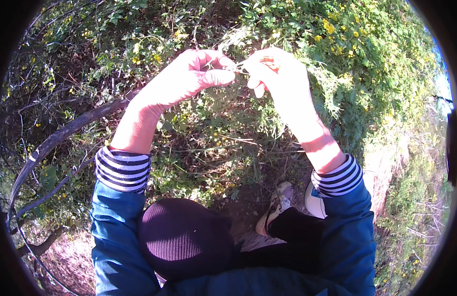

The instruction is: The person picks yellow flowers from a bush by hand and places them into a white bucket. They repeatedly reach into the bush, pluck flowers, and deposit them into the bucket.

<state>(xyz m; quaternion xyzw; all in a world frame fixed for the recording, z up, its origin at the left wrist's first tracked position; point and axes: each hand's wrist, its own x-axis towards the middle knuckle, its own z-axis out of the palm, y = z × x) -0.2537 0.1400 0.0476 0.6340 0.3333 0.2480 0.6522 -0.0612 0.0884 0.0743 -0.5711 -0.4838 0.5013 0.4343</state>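
My left hand [191,74] and my right hand [282,81] are raised over the plants, their fingertips almost meeting. Between them runs a thin pale strand [240,68], like a bit of plant stem, pinched from both sides. Strong sunlight washes out the fingers, so its exact kind is unclear. Thumb and forefinger of the left hand press together on its left end. On the right hand the fingers curl inward, and part of the grip is hidden behind them. Leafy green plants [223,111] lie just below both hands.
A bare, curved branch [66,129] arches along the left. Yellow-flowered greenery [332,29] fills the far right. Close to me are a rounded, dark purple ribbed-knit shape [184,237], a shoe [280,202] and a white item [315,201] beside my right sleeve.
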